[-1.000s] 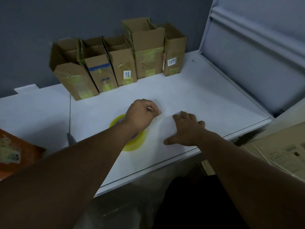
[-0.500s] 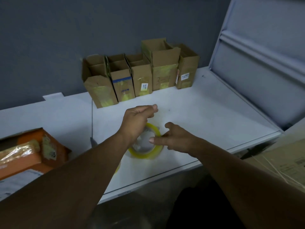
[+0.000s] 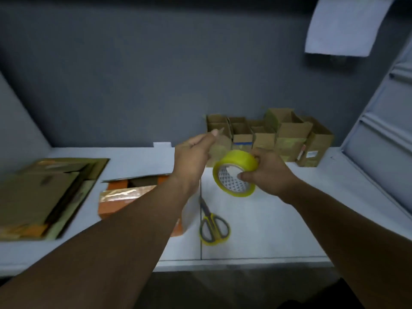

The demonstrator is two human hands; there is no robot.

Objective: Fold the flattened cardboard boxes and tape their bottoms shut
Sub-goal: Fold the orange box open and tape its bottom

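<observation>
a packing workroom: folded boxes line a white bench.

- A single head-worn view, above the near edge of the desk, facing forward and down toward the wall.
- Close: left hand, right hand and tape sit mid-frame.

Dim, flat bluish light, soft shadows, slight motion blur throughout, wide-angle bending at the edges
</observation>
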